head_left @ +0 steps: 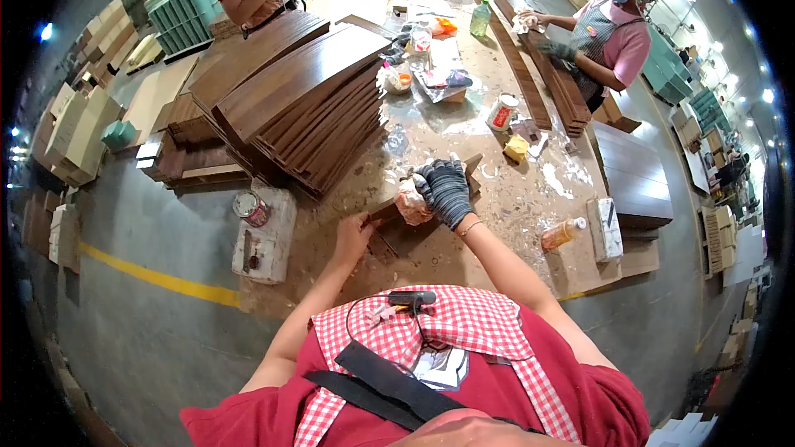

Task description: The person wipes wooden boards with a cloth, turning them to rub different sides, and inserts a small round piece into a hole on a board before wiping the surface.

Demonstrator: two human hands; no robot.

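While the right hand (pixel 447 190), in a dark grey knitted glove, clutches a crumpled pinkish-white cloth (pixel 412 203), the bare left hand (pixel 354 236) grasps the near-left end of a flat, dark brown wooden piece (pixel 410 236). That piece is right in front of the person, at the near part of a brown, paint-spotted worktable (pixel 517 215). The cloth sits over its middle and looks pressed onto it, though the glove hides the actual contact.

As for progress, I'd call this one mid-rub: it's in hand, cloth on it, not set aside yet. Can't tell how much of the face is done, since the cloth and glove cover a good chunk. Just up and left there's a big fanned stack of dark brown wooden boards (pixel 310 74), and honestly nothing shows whether those are finished or waiting, so no idea what's left overall.

Nearby stuff, none of it being touched: a yellow sponge-like block (pixel 517 148), a red-and-white tin (pixel 502 112) just past it, and a clear bottle of orange liquid (pixel 563 234) over to the right, beside a whitish rectangular block (pixel 605 230).
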